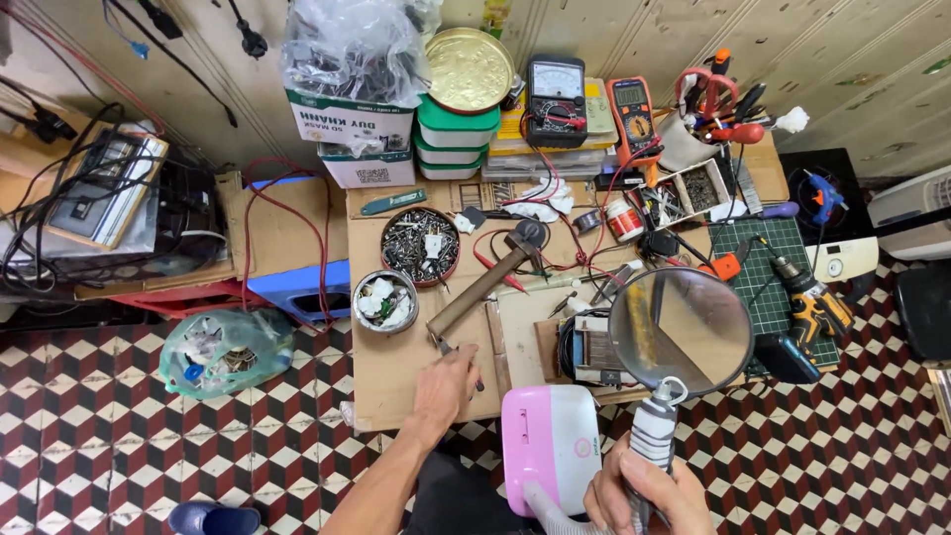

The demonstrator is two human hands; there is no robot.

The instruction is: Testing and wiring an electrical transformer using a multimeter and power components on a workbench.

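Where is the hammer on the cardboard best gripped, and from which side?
Grip the hammer low on its wooden handle, coming from the near end, where the left hand already rests. The handle slants toward the person, while the head lies far off among wires and screw tins.

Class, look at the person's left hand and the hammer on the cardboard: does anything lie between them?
Nothing visible does. The left hand rests on the cardboard sheet right at the lower end of the hammer handle, fingertips about touching it. The tins of screws and scraps sit off to the side.
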